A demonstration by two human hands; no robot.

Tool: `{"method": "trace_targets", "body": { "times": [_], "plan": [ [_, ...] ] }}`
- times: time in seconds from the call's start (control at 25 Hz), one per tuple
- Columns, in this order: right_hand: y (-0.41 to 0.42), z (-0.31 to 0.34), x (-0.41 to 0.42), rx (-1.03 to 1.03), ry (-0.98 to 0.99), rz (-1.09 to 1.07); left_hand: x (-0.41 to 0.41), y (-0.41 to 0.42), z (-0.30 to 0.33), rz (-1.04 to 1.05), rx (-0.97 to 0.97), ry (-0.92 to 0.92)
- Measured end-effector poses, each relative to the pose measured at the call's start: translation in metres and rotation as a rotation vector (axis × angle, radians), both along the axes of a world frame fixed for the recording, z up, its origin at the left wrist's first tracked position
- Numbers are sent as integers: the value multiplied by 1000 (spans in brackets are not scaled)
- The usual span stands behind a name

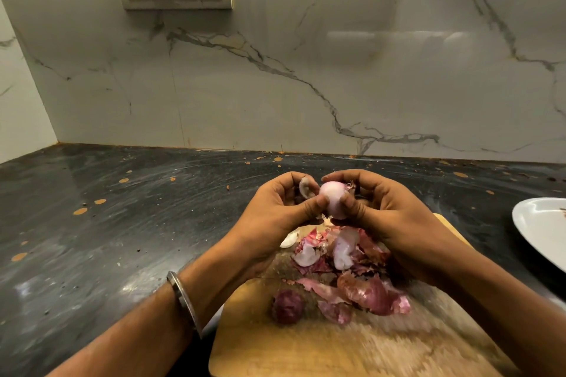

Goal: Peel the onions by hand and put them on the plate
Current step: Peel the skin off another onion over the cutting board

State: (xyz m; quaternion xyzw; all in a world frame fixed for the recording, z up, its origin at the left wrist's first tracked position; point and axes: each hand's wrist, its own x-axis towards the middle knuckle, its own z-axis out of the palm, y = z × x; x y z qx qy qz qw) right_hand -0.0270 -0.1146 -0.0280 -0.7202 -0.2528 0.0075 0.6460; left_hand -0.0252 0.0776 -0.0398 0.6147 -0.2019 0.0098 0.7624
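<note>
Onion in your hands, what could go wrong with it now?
The pale onion is pinched only between the left hand and right hand, so it might slip onto the peel pile. The plate sits far right, mostly out of view, so carrying it there could mean a drop.

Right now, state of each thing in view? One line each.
Held onion: mostly peeled, pale, off the board.
Left hand: grips the held onion, a peel flap at its fingers.
Right hand: grips the held onion.
Second onion: unpeeled, lying on the cutting board.
Peels: loose, piled on the board.
Plate: on the counter, partly out of view.
</note>
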Motion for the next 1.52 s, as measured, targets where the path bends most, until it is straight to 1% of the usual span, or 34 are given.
{"method": "trace_targets", "body": {
  "times": [0.16, 0.32, 0.4, 0.6, 0.72, 0.84, 1.0, 1.04, 1.08, 1.2, 1.24, 1.32, 1.52],
  "plan": [
    [2, 1, 0, 64, 47, -3, 1, 1, -1, 16, 12, -19],
    [3, 0, 0, 39, 51, -84, 3, 0, -3, 60, 17, -34],
    [3, 1, 1, 65, 74, -97, 3, -1, -3, 58, 0, -28],
    [3, 5, 0, 152, 162, -12, 0, -3, -1, 21, 10, -13],
    [4, 4, 0, 186, 200, 0, -2, -3, 1, -19, -26, 12],
    [5, 3, 1, 176, 181, -37, -2, -3, 2, -26, -64, 51],
    [4, 1, -1, 116, 112, -138, 0, -2, -1, -7, -17, 74],
    [4, 2, -1, 107, 96, -171, -1, -2, 0, 4, 17, 63],
    [3, 3, -1, 95, 83, -201, -1, -2, -1, 40, 100, 18],
    [1, 8, -1, 63, 44, -248, -2, -2, -5, 223, 545, -261],
    [1, 8, -1, 63, 40, -253, -4, -2, -6, 239, 638, -324],
    [2, 8, -1, 74, 50, -262, -6, -2, -6, 218, 713, -371],
    [0, 7, 0, 83, 96, -255, -8, 0, -5, 109, 789, -328]
  ]
}}
